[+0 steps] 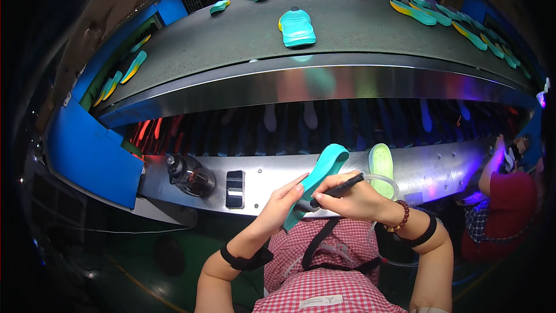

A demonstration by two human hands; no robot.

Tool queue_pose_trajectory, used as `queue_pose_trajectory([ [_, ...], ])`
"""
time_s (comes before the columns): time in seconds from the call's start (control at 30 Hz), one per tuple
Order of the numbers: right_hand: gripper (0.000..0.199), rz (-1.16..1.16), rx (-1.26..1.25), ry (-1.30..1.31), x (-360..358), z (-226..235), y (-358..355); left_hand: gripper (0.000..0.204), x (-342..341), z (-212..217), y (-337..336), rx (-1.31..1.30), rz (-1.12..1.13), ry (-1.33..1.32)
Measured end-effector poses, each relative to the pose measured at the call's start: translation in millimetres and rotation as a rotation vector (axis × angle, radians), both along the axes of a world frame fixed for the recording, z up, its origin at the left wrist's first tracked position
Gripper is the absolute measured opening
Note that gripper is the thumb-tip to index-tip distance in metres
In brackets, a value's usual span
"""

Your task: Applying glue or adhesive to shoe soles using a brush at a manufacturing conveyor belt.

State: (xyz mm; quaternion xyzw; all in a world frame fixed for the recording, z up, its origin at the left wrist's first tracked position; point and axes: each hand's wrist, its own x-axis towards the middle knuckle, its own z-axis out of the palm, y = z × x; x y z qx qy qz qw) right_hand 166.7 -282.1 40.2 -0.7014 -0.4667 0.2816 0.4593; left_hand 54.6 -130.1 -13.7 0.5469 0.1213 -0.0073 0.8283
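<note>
- Currently, the fingers of my left hand are clamped on a teal shoe insole, gripping it partway along its length.
- It slants up and away to my right: its broad upper end sticks out beyond my fingers, its lower end hangs below them, at the near edge of the metal worktop.
- My right hand has its fingers closed round a black pen-shaped tool, just beside the insole; I can't tell whether its tip touches.
- A clear tube loops near the tool's back end.
- Just beyond that hand, a pale green insole lies on the worktop.
</note>
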Motion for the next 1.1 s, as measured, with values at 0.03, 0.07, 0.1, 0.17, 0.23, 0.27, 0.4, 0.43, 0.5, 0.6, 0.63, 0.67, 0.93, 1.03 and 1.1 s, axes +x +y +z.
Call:
queue_pose_trajectory([
  [0.03, 0.016, -0.015, 0.031, 0.022, -2, 1, 2, 0.047, 0, -3, 0, 0.004, -0.002, 0.002],
  [0.07, 0.016, -0.02, 0.034, 0.023, -2, 0, 4, 0.047, 1, -6, -1, 0.002, 0.015, 0.004],
  [0.1, 0.017, -0.032, 0.026, 0.061, -1, -3, 6, 0.047, 1, -9, -1, 0.001, 0.031, 0.007],
  [0.17, 0.017, -0.043, 0.003, 0.118, 0, -1, 9, 0.045, 2, -13, 0, -0.028, 0.041, -0.011],
  [0.23, 0.017, -0.043, -0.01, 0.147, 2, -2, 11, 0.043, 2, -13, 1, -0.06, 0.053, -0.028],
  [0.27, 0.017, -0.041, -0.025, 0.176, 3, -3, 11, 0.042, 2, -12, 1, -0.059, 0.059, -0.031],
  [0.4, 0.018, -0.076, 0.015, 0.186, 5, -3, 13, 0.042, 4, -17, 0, -0.061, 0.075, -0.054],
  [0.43, 0.018, -0.077, 0.015, 0.186, 5, -5, 14, 0.042, 4, -19, 0, -0.06, 0.074, -0.054],
  [0.5, 0.018, -0.07, 0.069, 0.189, 5, -10, 16, 0.041, 5, -20, -1, -0.037, 0.091, -0.034],
  [0.6, 0.018, -0.053, 0.059, 0.16, 8, -10, 18, 0.041, 6, -21, -3, 0.008, 0.099, -0.03],
  [0.63, 0.018, -0.056, 0.06, 0.16, 8, -11, 19, 0.041, 5, -21, -4, 0.008, 0.096, -0.03],
  [0.67, 0.018, -0.054, 0.061, 0.18, 9, -12, 20, 0.041, 6, -22, -3, -0.006, 0.096, -0.04],
  [0.93, 0.019, -0.078, 0.063, 0.247, 12, -9, 19, 0.042, 7, -28, -9, -0.005, 0.169, -0.047],
  [1.03, 0.022, -0.133, 0.062, 0.27, 15, -12, 20, 0.042, 9, -29, -11, 0.086, 0.181, -0.083],
  [1.1, 0.021, -0.167, 0.071, 0.31, 18, -14, 18, 0.042, 7, -25, -14, 0.114, 0.213, -0.083],
])
